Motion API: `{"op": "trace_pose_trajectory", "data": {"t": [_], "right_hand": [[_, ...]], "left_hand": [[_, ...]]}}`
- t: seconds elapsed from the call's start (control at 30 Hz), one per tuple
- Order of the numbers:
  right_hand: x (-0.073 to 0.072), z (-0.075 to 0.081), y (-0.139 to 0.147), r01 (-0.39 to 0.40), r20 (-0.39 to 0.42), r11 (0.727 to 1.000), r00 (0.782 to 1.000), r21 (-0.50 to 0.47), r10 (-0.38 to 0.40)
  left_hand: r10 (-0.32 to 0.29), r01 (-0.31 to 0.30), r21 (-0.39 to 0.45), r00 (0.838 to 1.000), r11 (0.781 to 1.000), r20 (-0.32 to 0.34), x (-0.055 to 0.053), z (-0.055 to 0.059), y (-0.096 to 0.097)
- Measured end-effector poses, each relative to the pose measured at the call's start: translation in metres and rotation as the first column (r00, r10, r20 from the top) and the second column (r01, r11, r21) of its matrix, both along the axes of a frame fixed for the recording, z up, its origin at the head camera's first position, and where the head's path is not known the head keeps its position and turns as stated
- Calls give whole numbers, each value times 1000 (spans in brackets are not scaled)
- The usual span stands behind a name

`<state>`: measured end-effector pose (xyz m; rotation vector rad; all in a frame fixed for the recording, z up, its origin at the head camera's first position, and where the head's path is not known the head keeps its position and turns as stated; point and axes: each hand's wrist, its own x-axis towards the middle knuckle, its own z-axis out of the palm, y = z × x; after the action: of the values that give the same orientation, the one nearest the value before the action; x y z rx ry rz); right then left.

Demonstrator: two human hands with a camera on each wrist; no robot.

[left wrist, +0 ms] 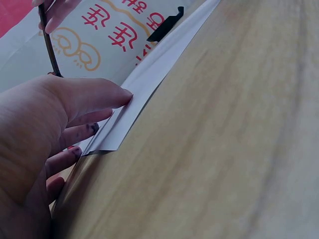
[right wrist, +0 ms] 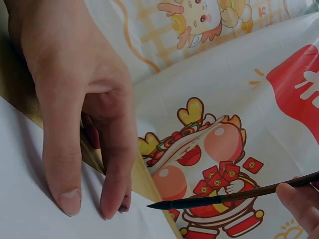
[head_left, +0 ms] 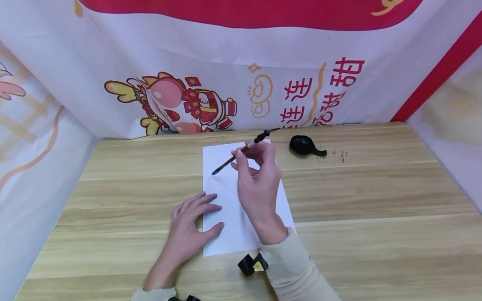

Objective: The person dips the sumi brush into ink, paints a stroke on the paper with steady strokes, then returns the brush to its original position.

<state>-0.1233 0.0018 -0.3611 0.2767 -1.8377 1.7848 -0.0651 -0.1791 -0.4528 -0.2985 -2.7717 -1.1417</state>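
Note:
My right hand (head_left: 260,188) pinches a writing brush (head_left: 228,162) by its brown handle, thumb and fingertips around it. The brush slants down to the left, its dark tip close over the upper left of a white sheet of paper (head_left: 226,242). In the right wrist view the brush (right wrist: 239,195) shows its pointed dark bristles near the paper. My left hand (head_left: 188,225) rests with fingers spread on the sheet's left edge. Dark stains mark some of its fingertips (left wrist: 93,128) in the left wrist view.
A black rounded dish with a short spout (head_left: 302,145) sits at the back right of the wooden table (head_left: 361,242). Dark specks (head_left: 342,155) lie beside it. A printed cloth (head_left: 211,46) hangs behind the table. A black wrist camera (head_left: 248,265) sits by the right sleeve.

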Motion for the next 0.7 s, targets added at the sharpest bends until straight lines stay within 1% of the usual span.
{"op": "trace_pose_trajectory", "data": {"t": [0.17, 0.33, 0.7], "right_hand": [[0, -2, -2, -1, 16, 1000, 1000, 22, 1], [0, -3, -3, -9, 18, 1000, 1000, 22, 9], [0, -6, -6, -29, 23, 999, 999, 17, 29]], "left_hand": [[-1, 1, 0, 1000, 1000, -5, 0, -1, 0], [-2, 2, 5, 1000, 1000, -11, 0, -1, 0], [-1, 1, -3, 1000, 1000, -3, -1, -1, 0]]}}
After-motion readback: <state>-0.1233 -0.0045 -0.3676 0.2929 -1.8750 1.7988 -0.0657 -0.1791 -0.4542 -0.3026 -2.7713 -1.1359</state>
